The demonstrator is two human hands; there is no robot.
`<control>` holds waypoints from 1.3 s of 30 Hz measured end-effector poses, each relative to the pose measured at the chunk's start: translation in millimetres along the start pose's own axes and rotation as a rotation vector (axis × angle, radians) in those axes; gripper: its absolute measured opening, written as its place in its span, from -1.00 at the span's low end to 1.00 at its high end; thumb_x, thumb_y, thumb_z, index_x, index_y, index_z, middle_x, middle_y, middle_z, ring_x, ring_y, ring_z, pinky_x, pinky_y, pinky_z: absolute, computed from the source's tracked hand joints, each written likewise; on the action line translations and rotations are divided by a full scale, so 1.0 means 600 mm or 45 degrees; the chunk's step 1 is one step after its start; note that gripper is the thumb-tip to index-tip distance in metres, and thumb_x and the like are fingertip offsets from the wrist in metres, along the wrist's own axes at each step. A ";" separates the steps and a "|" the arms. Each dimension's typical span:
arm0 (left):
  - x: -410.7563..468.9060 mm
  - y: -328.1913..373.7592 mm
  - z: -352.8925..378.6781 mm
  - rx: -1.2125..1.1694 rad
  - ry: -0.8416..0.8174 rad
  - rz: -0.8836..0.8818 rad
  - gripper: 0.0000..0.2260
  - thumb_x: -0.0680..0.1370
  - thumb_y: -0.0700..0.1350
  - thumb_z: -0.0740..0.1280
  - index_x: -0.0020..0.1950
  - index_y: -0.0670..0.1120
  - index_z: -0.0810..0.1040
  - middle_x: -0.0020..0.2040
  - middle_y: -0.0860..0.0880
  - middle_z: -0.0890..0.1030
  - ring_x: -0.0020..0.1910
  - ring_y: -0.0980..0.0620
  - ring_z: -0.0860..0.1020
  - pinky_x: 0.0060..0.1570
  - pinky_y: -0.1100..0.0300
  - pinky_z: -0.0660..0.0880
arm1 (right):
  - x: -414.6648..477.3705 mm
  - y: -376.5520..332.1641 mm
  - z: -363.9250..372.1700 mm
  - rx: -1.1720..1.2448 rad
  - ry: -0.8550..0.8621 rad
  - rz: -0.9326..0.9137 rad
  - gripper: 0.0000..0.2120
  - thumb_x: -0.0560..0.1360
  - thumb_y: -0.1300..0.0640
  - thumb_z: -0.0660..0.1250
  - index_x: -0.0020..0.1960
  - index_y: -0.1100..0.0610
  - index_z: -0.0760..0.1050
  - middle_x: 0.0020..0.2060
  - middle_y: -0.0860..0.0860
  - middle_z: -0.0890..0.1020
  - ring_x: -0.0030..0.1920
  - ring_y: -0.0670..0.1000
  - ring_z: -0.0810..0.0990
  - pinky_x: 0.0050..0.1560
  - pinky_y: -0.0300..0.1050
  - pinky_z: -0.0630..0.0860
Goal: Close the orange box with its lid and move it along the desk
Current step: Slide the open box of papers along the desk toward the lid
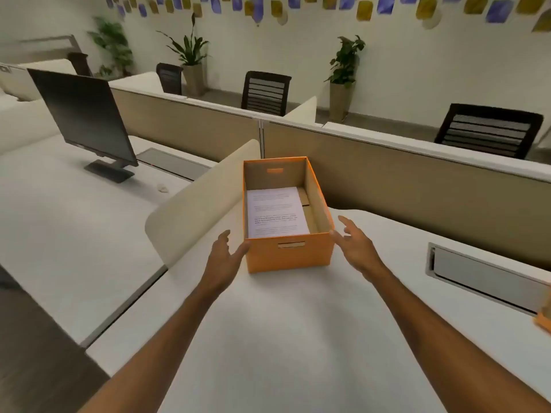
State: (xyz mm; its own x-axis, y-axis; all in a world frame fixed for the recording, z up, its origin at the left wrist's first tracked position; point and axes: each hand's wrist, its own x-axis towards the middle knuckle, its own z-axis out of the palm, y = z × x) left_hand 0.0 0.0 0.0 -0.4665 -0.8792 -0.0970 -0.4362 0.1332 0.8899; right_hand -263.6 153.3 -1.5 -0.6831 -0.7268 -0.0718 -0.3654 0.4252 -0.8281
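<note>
An orange box [290, 254] stands open on the white desk [298, 338], with printed paper sheets [275, 211] lying inside it. My left hand [223, 257] is at the box's near left corner, fingers spread, the thumb touching the corner. At the near right corner is my right hand [354, 244], fingers apart, touching or almost touching the box. Neither hand holds anything. An orange piece [542, 320], perhaps the lid, shows at the right edge of the view, mostly cut off.
A cream divider panel [193, 201] stands just left of the box, a beige partition [417, 180] behind it. A grey cable tray flap [483, 275] is set into the desk at right. A black monitor [86, 114] stands on the neighbouring desk to the left.
</note>
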 end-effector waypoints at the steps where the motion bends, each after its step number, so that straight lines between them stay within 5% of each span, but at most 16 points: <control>1: 0.016 -0.006 0.003 -0.021 0.006 -0.036 -0.27 0.53 0.23 0.29 0.59 -0.04 0.11 0.58 -0.11 0.21 0.51 -0.09 0.26 0.43 -0.02 0.26 | 0.016 0.001 0.010 0.041 0.015 0.044 -0.37 0.55 -0.24 0.20 0.55 -0.06 0.17 0.50 0.11 0.33 0.42 0.17 0.38 0.25 0.06 0.40; 7: 0.096 -0.052 0.022 -0.176 -0.111 -0.271 -0.34 0.58 0.30 0.10 0.60 0.04 0.07 0.61 -0.02 0.15 0.55 -0.05 0.19 0.47 -0.03 0.18 | 0.093 0.015 0.062 0.436 -0.028 0.420 -0.39 0.58 -0.31 0.03 0.54 -0.06 0.15 0.51 0.01 0.31 0.42 0.12 0.36 0.30 0.15 0.36; 11: 0.124 -0.067 0.034 -0.443 -0.221 -0.356 -0.38 0.59 0.30 0.07 0.59 0.07 0.10 0.60 0.07 0.15 0.55 -0.05 0.17 0.47 -0.10 0.18 | 0.116 0.023 0.073 0.668 -0.024 0.583 -0.44 0.56 -0.33 0.05 0.47 -0.08 0.26 0.20 -0.04 0.49 -0.03 -0.07 0.53 0.02 0.08 0.44; 16: 0.138 -0.070 0.048 -0.584 -0.318 -0.427 -0.46 0.54 0.36 0.12 0.50 0.24 0.30 0.54 0.10 0.31 0.51 -0.08 0.27 0.43 -0.12 0.27 | 0.128 0.041 0.069 0.788 -0.069 0.657 -0.53 0.54 -0.33 0.13 0.35 -0.13 0.33 0.13 -0.08 0.54 0.10 0.06 0.52 0.09 0.25 0.45; 20: 0.140 -0.069 0.054 -0.620 -0.356 -0.401 -0.72 0.50 0.39 0.18 0.11 0.42 0.58 0.27 0.21 0.59 0.32 0.02 0.50 0.32 -0.07 0.40 | 0.127 0.044 0.062 0.845 -0.128 0.638 -0.66 0.54 -0.29 0.16 0.23 -0.16 0.38 0.03 -0.11 0.58 0.05 0.05 0.55 -0.04 0.25 0.51; 26: 0.138 -0.063 0.045 -0.617 -0.348 -0.395 -0.62 0.46 0.36 0.26 0.20 0.28 0.61 0.24 0.14 0.64 0.28 -0.03 0.55 0.31 -0.13 0.43 | 0.115 0.046 0.052 0.801 -0.145 0.573 -0.68 0.55 -0.27 0.17 0.19 -0.17 0.48 0.13 -0.06 0.58 0.13 0.10 0.55 0.05 0.35 0.51; 34: 0.080 -0.027 0.051 -0.521 -0.386 -0.303 -0.61 0.45 0.39 0.23 0.20 0.31 0.59 0.16 0.20 0.67 0.20 0.00 0.60 0.03 0.01 0.56 | 0.032 0.056 -0.004 0.776 -0.074 0.514 -0.69 0.50 -0.31 0.24 0.16 -0.23 0.52 0.14 -0.07 0.60 0.13 0.10 0.56 -0.23 0.12 0.58; 39: 0.024 0.009 0.078 -0.452 -0.395 -0.203 -0.59 0.45 0.35 0.23 0.19 0.25 0.62 0.14 0.15 0.68 0.16 -0.03 0.61 0.08 0.03 0.57 | -0.048 0.079 -0.059 0.810 0.014 0.499 -0.68 0.54 -0.26 0.22 0.23 -0.18 0.49 0.16 -0.05 0.59 0.15 0.12 0.57 -0.22 0.14 0.60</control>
State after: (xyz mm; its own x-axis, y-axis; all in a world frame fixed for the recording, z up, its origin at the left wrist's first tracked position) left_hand -45.1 9.5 -17.4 -0.6459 -0.6910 -0.3244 -0.2568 -0.2035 0.9448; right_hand -283.8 213.4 -19.3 -0.6953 -0.5795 -0.4250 0.3402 0.2556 -0.9050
